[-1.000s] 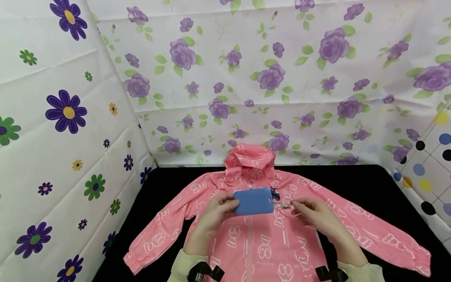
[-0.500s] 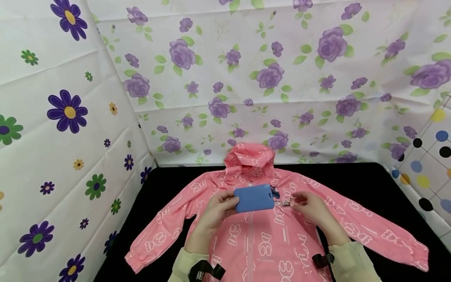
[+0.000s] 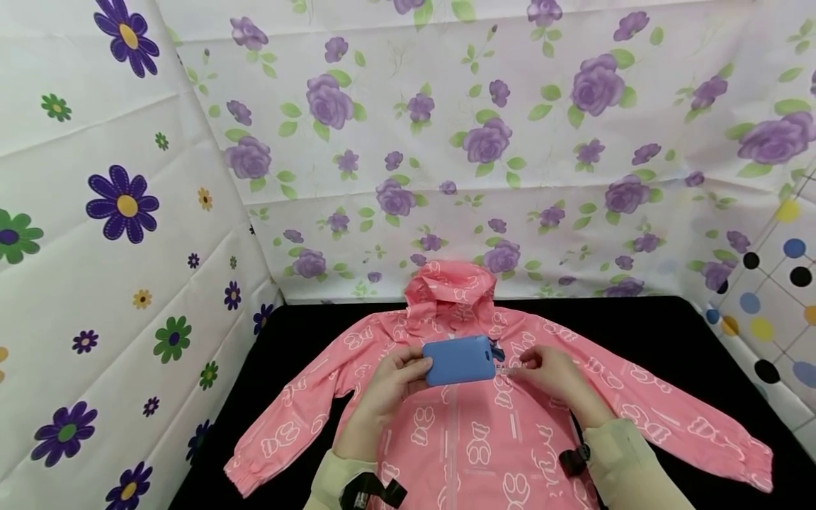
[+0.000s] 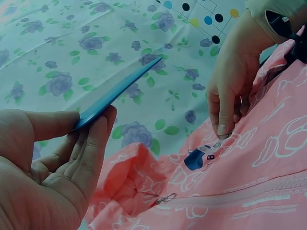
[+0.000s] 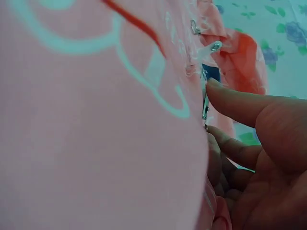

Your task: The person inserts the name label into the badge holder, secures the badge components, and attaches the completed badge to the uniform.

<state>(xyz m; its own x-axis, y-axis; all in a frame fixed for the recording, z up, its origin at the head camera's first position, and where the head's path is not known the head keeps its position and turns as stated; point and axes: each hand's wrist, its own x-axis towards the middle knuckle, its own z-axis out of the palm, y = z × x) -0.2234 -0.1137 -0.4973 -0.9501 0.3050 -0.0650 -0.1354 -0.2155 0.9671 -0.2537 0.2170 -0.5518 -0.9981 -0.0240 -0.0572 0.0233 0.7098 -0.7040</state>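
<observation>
A blue card holder point(image 3: 459, 361) with a slot at one end is pinched between the thumb and fingers of my left hand point(image 3: 397, 379), raised over the pink hooded jacket point(image 3: 465, 439). The left wrist view shows the card holder nearly edge-on. At the jacket's chest, my right hand point(image 3: 553, 372) pinches a small silver badge clip point(image 5: 205, 103) between thumb and forefinger. A clear strap point(image 5: 211, 48) with a metal snap stands beside that clip. Close by on the fabric is a dark blue and white patch point(image 4: 194, 160) with lettering, partly behind the card holder in the head view.
The jacket lies spread on a black table cover point(image 3: 306, 340), both sleeves stretched out sideways. Its front zipper point(image 4: 230, 199) runs down the middle. Flowered sheets point(image 3: 395, 142) stand behind and at the left, a dotted one point(image 3: 771, 312) at the right.
My right hand has moved slightly left onto the badge clip, and its fingers now cover it. My left hand still holds the card holder in nearly the same spot.
</observation>
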